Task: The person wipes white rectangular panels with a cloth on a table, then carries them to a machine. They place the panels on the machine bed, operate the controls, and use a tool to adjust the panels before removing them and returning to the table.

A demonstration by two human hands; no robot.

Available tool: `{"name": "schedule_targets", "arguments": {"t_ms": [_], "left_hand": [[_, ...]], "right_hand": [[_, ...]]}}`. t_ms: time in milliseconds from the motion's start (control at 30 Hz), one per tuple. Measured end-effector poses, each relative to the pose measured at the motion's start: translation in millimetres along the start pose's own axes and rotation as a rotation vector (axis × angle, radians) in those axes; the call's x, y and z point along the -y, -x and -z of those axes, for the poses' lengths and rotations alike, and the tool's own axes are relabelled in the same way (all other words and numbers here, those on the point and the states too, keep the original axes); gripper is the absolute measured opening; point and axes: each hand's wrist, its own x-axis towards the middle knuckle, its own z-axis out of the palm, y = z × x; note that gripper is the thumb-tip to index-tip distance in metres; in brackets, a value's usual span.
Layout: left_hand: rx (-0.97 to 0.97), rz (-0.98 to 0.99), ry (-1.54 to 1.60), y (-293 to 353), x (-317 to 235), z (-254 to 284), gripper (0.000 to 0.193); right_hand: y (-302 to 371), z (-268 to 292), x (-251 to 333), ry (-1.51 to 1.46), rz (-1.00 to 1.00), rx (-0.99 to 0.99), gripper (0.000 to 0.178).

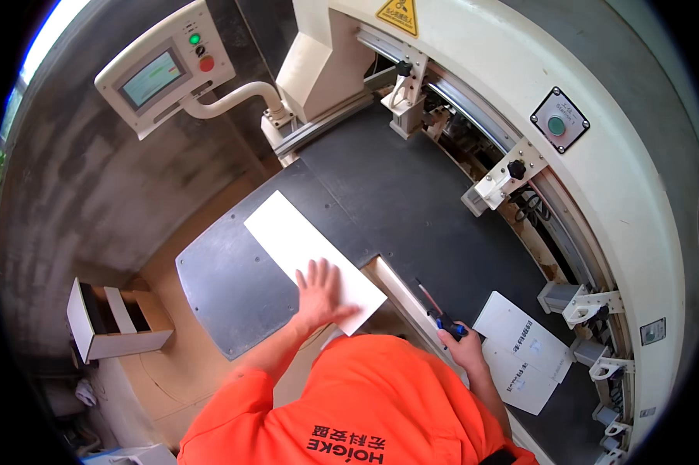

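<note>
A long white rectangular board (303, 248) lies slantwise across the dark worktop, its near end reaching past the worktop's edge toward my body. My left hand (322, 294) rests flat on the lower part of it with fingers spread. My right hand (466, 349) is closed round a slim tool (447, 324) with a black and blue handle. A thin shaft points away from it; its exact kind is unclear. Just right of that hand are white printed sheets (520, 349), partly overlapping, on the dark surface.
A cream machine frame (520, 62) with rails and clamps (493, 186) curves along the far and right sides. At upper left, a control panel (163, 66) hangs on an arm. An open box (121, 319) stands at left. A gap (404, 287) notches the worktop (233, 263).
</note>
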Motion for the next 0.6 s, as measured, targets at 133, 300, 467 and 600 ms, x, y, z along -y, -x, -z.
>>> {"name": "schedule_targets", "arguments": {"t_ms": [133, 300, 467, 600], "left_hand": [[0.207, -0.555, -0.329, 9, 3, 31, 0.102], [-0.173, -0.814, -0.123, -31, 2, 39, 0.054], [0.084, -0.877, -0.133, -130, -70, 106, 0.022], [-0.124, -0.718, -0.136, -184, -90, 59, 0.034]], "right_hand": [[14, -13, 12, 0.013, 0.012, 0.020, 0.047], [32, -24, 5, -0.104, 0.015, 0.046, 0.047], [34, -11, -10, -0.178, -0.016, -0.066, 0.044], [45, -6, -6, -0.155, -0.027, -0.182, 0.045]]}}
